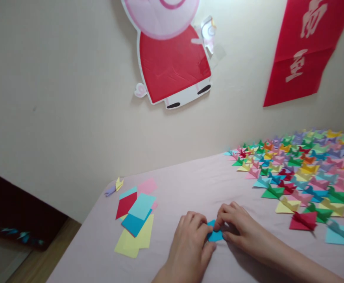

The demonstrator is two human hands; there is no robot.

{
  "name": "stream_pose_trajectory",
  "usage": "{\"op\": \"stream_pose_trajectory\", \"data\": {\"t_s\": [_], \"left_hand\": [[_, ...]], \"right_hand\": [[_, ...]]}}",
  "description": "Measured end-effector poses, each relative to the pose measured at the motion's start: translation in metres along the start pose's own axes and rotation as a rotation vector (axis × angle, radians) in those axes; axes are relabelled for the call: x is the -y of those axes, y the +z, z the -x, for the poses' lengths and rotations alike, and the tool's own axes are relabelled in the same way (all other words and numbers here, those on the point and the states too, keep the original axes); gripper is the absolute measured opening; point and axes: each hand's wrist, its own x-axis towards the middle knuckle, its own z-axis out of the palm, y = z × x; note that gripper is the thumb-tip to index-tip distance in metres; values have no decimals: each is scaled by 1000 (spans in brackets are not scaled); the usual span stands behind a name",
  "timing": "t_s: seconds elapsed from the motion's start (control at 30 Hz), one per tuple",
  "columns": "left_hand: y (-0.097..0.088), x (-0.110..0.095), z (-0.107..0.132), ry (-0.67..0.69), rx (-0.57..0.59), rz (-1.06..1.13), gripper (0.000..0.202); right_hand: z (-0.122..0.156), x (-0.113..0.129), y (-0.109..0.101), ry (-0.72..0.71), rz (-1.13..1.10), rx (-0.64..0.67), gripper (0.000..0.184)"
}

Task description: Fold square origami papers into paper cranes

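A small piece of blue origami paper (215,236), partly folded, lies on the pale pink cloth (184,188) between my hands. My left hand (191,237) grips its left side, with the thumb at the near edge and the fingers curled over the far one. At the right side, the fingers and thumb of my right hand (237,224) pinch the paper. My fingertips cover some of its edges, so its full shape cannot be made out.
Loose coloured paper sheets (136,224) lie to the left, near two small folded paper figures (114,188). Rows of folded paper birds (304,173) spread over the right. Behind stands a wall with a cartoon pig cutout (174,63) and a red banner (304,59).
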Motion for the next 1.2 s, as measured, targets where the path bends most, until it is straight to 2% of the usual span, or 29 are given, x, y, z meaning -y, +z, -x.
{"op": "stream_pose_trajectory", "data": {"t_s": [0.2,0.37,0.67,0.83,1.03,1.2], "left_hand": [[-2,3,0,-6,11,6,25],[-2,3,0,-37,33,-11,31],[-5,5,-4,-62,15,103,23],[-8,4,-6,-34,5,140,18],[5,3,-6,-80,-95,100,20],[13,4,-6,-131,-104,35,18]], "right_hand": [[-1,0,-4,11,-47,22,27],[0,1,-2,-8,-60,9,27],[0,-2,1,-21,-24,-11,28],[1,0,0,-1,-24,-3,28],[1,5,0,34,-55,1,14],[0,6,3,33,-27,-19,12]]}}
